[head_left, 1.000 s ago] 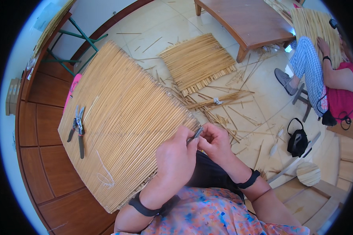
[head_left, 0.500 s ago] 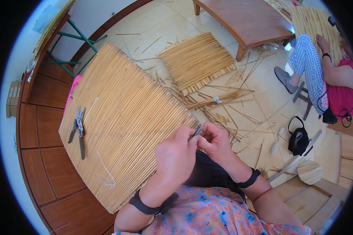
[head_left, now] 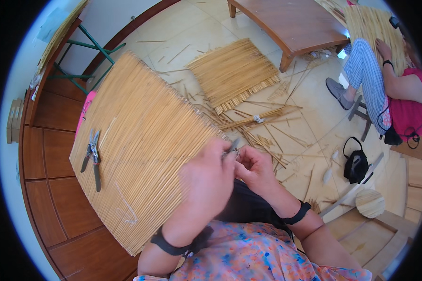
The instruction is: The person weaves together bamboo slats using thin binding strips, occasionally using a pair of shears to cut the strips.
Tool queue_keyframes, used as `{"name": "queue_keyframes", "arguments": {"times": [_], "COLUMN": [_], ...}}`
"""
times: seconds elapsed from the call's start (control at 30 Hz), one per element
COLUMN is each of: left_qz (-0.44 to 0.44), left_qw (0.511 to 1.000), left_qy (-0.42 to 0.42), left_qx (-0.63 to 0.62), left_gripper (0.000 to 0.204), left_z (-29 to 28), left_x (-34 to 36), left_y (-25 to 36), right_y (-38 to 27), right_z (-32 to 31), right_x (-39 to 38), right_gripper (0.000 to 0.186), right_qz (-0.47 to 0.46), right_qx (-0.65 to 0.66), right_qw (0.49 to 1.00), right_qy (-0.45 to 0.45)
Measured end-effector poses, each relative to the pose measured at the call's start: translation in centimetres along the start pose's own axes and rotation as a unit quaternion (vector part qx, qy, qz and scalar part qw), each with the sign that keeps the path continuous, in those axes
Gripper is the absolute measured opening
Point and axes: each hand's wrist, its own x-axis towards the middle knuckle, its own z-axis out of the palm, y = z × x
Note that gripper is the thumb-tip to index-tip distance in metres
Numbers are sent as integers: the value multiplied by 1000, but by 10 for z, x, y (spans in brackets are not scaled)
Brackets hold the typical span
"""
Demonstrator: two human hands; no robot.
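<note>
A reed mat [head_left: 136, 140] slants over the person's lap, both hands at its right corner.
The left hand [head_left: 206, 175], blurred, has its grip closed around a small grey metal tool [head_left: 234, 144]; the right hand [head_left: 256, 169] curls just beside it, fingertips bunched, and I cannot tell whether its grip holds anything. On the mat lie pruning shears [head_left: 93, 158], blades parted, and white thread [head_left: 129, 217]. Beyond, on the tiled floor [head_left: 173, 35], are a smaller reed mat [head_left: 234, 75] and a tied bundle of reeds [head_left: 272, 114]. A black bag [head_left: 356, 167] sits to the right, cardboard boxes [head_left: 15, 121] far left; their contents are hidden.
</note>
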Motion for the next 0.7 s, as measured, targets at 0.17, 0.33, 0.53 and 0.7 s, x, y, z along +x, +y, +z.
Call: {"name": "queue_keyframes", "arguments": {"times": [0.17, 0.33, 0.53, 0.7], "left_qz": [-13, 3, -32, -68], "left_qw": [994, 989, 989, 985], "left_qy": [-104, -144, -129, -108], "left_qx": [5, 19, 57, 116], "left_gripper": [17, 20, 19, 19], "left_z": [-26, -25, -12, 2], "left_x": [-5, -9, -18, -24], "left_y": [-2, 2, 10, 17], "right_y": [-1, -1, -1, 8], "right_z": [-2, -1, 0, -2], "right_x": [0, -1, -3, -4], "right_gripper": [11, 10, 10, 11], "right_qz": [28, 16, -8, -25], "right_qx": [-7, -9, -30, -91], "right_qw": [1000, 1000, 999, 995], "right_qy": [-7, -3, -14, 16]}}
